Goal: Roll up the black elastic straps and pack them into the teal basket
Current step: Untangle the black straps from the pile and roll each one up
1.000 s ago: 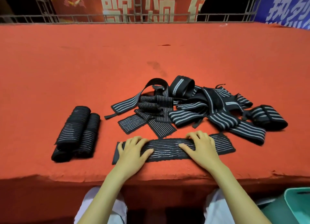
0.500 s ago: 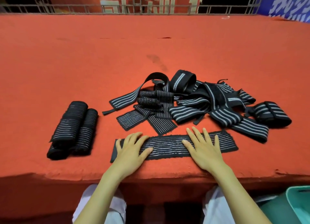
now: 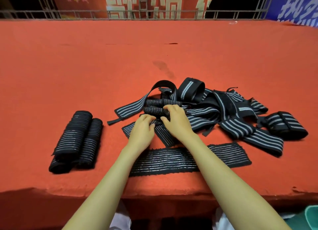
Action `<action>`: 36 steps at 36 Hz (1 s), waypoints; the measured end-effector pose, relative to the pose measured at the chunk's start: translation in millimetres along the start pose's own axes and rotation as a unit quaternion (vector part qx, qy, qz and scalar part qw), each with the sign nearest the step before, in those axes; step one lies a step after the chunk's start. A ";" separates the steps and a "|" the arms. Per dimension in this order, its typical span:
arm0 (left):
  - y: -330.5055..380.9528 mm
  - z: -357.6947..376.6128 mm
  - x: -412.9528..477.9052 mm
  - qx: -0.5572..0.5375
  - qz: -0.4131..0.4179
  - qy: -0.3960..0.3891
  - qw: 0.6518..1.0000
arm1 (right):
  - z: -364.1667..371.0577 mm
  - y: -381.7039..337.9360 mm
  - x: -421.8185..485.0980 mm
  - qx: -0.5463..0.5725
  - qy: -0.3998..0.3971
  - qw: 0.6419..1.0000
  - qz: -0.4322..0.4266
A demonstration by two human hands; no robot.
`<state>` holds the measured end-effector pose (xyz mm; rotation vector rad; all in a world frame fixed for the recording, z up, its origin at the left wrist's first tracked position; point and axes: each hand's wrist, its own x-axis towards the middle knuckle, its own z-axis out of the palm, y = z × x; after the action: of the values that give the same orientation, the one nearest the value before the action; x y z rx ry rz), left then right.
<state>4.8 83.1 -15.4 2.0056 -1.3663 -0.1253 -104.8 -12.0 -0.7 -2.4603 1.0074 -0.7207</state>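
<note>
A tangled pile of black elastic straps [image 3: 223, 112] with grey stripes lies mid-table. My left hand [image 3: 142, 131] and my right hand [image 3: 178, 122] reach into the pile's left side. Both have curled fingers and pinch a crumpled strap [image 3: 153, 110] there. One strap [image 3: 172, 159] lies flat and stretched out near the table's front edge, under my forearms. Two rolled straps [image 3: 75, 140] lie side by side at the left. Only a corner of the teal basket [image 3: 312, 217] shows at the bottom right, below the table edge.
The table has a red felt cover [image 3: 154, 48] with a wide bare stretch behind the pile. A metal railing [image 3: 154, 16] and banners stand beyond the far edge. My white-clad knees show under the front edge.
Both hands lifted off the flat strap and moved forward into the pile, where they now take hold of a crumpled strap. The flat strap stays where it lay.
</note>
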 end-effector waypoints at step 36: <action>45.6 -37.8 -49.4 -0.289 0.068 0.166 0.940 | -68.4 -21.3 -47.2 0.495 0.054 0.856 0.135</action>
<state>-35.9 134.3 25.5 1.3655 -1.0851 -0.1049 -162.5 26.2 50.0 -1.3672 0.7122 -0.9653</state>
